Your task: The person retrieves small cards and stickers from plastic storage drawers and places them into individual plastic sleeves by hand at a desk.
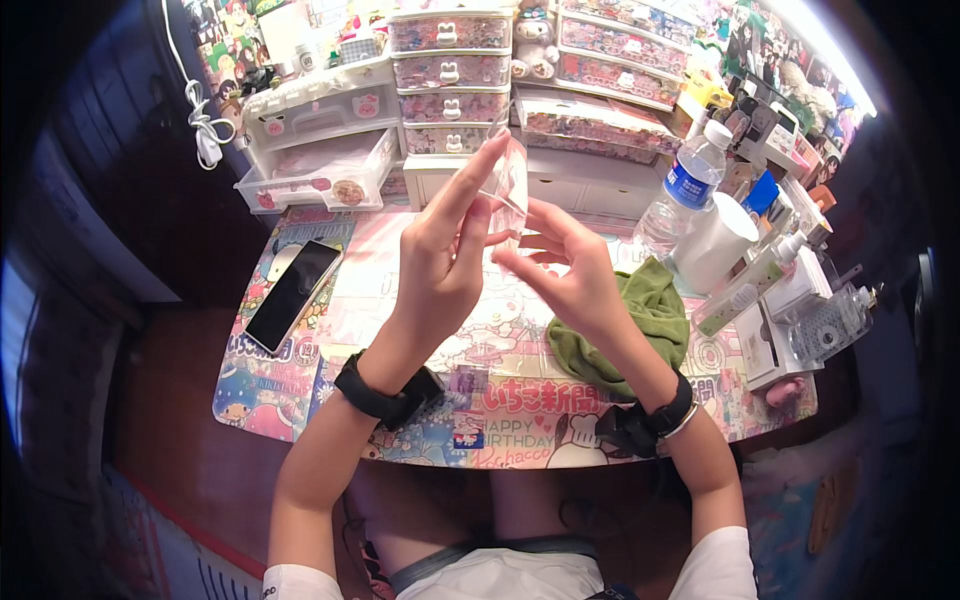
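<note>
Between my hands, raised above the table, is a thin pinkish clear plastic packet (514,176), seen nearly edge-on. My left hand (448,236) grips its left side, with the index finger stretched up along it. The fingers and thumb of my right hand (568,259) close on its lower right side. What the packet contains is too unclear to tell. Below my right wrist a crumpled green cloth (652,322) lies on the table (495,315), whose top is covered with pastel cartoon prints. Each wrist carries a black strap with a dark device.
A smartphone (294,297) lies at the left. Behind it, a clear plastic drawer (315,187) is pulled out. Small drawer units (450,71) line the back. On the right stand a water bottle (686,184), a white cylinder (716,240), a spray bottle (750,285) and small boxes.
</note>
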`<control>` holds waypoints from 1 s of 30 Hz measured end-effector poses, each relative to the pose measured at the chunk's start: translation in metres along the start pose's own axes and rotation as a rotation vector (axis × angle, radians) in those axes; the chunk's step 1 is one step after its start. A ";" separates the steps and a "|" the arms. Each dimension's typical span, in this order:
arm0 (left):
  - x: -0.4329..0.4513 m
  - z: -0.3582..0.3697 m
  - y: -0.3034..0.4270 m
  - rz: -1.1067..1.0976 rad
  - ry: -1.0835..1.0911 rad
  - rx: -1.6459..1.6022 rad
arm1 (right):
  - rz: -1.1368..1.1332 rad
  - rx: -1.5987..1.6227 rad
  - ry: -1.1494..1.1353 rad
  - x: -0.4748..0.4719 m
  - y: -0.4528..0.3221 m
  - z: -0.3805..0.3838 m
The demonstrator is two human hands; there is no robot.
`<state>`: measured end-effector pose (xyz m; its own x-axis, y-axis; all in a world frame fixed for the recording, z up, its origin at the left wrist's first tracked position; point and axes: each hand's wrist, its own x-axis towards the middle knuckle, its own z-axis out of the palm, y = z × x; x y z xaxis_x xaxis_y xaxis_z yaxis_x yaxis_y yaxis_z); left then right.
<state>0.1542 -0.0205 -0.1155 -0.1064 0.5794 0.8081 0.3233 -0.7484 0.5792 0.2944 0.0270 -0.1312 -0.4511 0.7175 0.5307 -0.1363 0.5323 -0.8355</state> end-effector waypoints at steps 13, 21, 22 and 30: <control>0.001 -0.018 -0.034 -0.519 -0.300 -0.250 | 0.155 0.252 -0.118 0.013 0.014 -0.045; -0.005 -0.008 -0.033 -0.563 -0.295 -0.289 | 0.118 0.299 -0.033 0.010 0.018 -0.045; -0.005 -0.006 -0.031 -0.597 -0.312 -0.297 | 0.102 0.307 -0.032 0.010 0.018 -0.044; -0.007 -0.006 -0.033 -0.631 -0.326 -0.320 | 0.080 0.278 -0.028 0.009 0.009 -0.036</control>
<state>0.1385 -0.0017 -0.1395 0.1179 0.9551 0.2719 0.0015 -0.2739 0.9617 0.3208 0.0542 -0.1291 -0.4941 0.7372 0.4610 -0.3342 0.3284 -0.8834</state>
